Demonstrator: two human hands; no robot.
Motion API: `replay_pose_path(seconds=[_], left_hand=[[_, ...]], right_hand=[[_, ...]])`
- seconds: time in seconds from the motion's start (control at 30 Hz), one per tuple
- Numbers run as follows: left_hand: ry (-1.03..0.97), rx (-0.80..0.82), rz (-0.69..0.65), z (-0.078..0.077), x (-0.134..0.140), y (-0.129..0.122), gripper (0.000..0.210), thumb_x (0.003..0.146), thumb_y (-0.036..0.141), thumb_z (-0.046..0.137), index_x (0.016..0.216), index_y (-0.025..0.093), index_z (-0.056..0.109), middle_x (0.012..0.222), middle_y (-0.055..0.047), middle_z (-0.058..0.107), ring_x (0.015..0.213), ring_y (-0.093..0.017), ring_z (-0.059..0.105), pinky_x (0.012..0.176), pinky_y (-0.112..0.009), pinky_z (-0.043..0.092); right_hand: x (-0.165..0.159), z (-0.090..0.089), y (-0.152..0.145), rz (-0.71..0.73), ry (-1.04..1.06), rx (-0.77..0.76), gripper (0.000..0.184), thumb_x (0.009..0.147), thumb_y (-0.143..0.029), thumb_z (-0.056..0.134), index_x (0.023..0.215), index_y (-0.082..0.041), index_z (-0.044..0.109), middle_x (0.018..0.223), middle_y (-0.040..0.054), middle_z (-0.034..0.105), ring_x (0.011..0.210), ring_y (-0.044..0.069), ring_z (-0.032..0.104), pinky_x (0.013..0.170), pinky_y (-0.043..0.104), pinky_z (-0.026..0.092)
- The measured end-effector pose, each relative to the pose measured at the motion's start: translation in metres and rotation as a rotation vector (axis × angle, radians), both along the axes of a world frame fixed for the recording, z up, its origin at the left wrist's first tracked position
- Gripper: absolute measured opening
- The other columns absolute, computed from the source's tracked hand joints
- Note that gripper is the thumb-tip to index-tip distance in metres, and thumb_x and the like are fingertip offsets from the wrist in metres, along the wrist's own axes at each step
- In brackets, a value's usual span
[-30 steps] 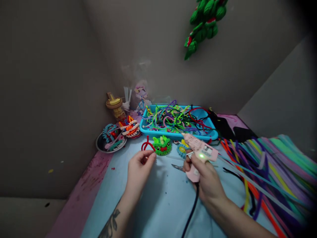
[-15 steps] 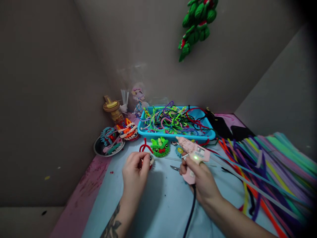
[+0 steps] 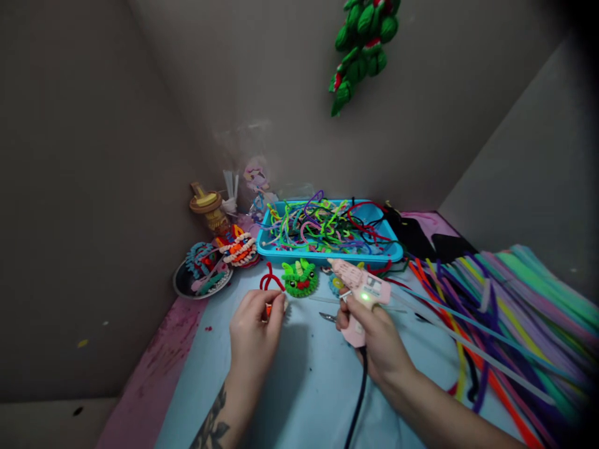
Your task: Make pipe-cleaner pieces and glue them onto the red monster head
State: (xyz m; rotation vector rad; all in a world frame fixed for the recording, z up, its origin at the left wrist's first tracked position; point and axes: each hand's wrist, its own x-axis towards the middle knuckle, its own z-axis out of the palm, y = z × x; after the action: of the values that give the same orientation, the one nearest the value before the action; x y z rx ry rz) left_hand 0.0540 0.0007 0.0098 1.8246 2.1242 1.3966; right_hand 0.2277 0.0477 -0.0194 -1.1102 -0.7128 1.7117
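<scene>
Right hand point(image 3: 374, 337) grips glue gun point(image 3: 359, 288); left hand point(image 3: 253, 327) pinches craft piece point(image 3: 270, 307).

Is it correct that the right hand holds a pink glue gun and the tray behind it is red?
Not quite. The head view shows the right hand holding a pink glue gun, but the tray behind it is blue, not red; it holds a tangle of coloured pipe cleaners.
</scene>
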Motion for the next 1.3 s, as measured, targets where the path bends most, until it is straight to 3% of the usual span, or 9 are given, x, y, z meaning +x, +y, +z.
replay_pose_path(seconds=[0.33,0.6,0.73,0.9,1.03,1.2,1.3], left_hand=[[0.05,0.192,0.061,0.009,-0.004,-0.002,0.007,0.081,0.021,0.061,0.079,0.017,0.066,0.075,-0.002,0.063,0.064,-0.012,0.058,0.056,-0.021,0.046],[0.377,0.337,0.173,0.008,-0.015,-0.017,0.019,0.076,0.011,0.066,0.094,0.018,0.065,0.084,-0.005,0.063,0.071,-0.013,0.06,0.067,-0.024,0.049],[0.479,0.325,0.184,0.015,-0.023,-0.021,0.021,0.073,0.011,0.068,0.093,0.017,0.065,0.084,-0.006,0.063,0.073,-0.015,0.06,0.071,-0.025,0.049],[0.377,0.184,0.095,0.033,-0.028,-0.023,0.006,0.079,0.015,0.062,0.085,0.018,0.063,0.08,-0.003,0.061,0.07,-0.012,0.059,0.07,-0.022,0.048],[0.356,0.164,0.056,0.036,-0.031,-0.026,0.006,0.08,0.014,0.06,0.085,0.018,0.062,0.081,-0.002,0.06,0.069,-0.012,0.058,0.067,-0.021,0.048],[0.413,0.166,0.015,0.033,-0.034,-0.032,0.01,0.081,0.015,0.06,0.09,0.019,0.061,0.085,-0.003,0.061,0.074,-0.013,0.059,0.067,-0.022,0.047],[0.379,0.217,0.056,0.034,-0.036,-0.042,0.009,0.08,0.014,0.06,0.087,0.02,0.06,0.082,-0.002,0.059,0.071,-0.012,0.057,0.064,-0.022,0.045]], right_hand=[[-0.001,-0.001,0.0,-0.011,0.002,0.014,0.031,0.068,-0.045,0.07,0.07,-0.016,0.059,0.048,-0.0023,0.053,0.052,0.012,0.048,0.047,0.02,0.035],[-0.004,0.001,-0.004,0.012,0.007,0.035,0.032,0.071,-0.043,0.07,0.085,-0.016,0.058,0.051,-0.0032,0.054,0.054,0.012,0.048,0.049,0.02,0.035],[-0.007,0.003,-0.008,0.045,0.004,0.059,0.033,0.072,-0.043,0.07,0.089,-0.016,0.06,0.054,-0.003,0.056,0.056,0.012,0.049,0.051,0.02,0.037],[-0.03,0.029,-0.012,0.282,0.157,0.191,0.034,0.074,-0.044,0.067,0.093,-0.016,0.063,0.066,0.0012,0.065,0.059,0.012,0.055,0.057,0.022,0.043],[-0.063,0.049,-0.008,0.503,0.217,0.27,0.036,0.075,-0.05,0.064,0.085,-0.015,0.064,0.08,0.0066,0.068,0.067,0.015,0.062,0.065,0.029,0.049],[-0.088,0.056,-0.005,0.505,0.157,0.376,0.035,0.073,-0.048,0.066,0.093,-0.02,0.065,0.071,0.0017,0.065,0.071,0.017,0.062,0.067,0.029,0.05],[-0.093,0.055,-0.006,0.503,0.17,0.39,0.033,0.076,-0.049,0.064,0.09,-0.019,0.066,0.079,0.0038,0.067,0.077,0.018,0.063,0.068,0.029,0.051]])
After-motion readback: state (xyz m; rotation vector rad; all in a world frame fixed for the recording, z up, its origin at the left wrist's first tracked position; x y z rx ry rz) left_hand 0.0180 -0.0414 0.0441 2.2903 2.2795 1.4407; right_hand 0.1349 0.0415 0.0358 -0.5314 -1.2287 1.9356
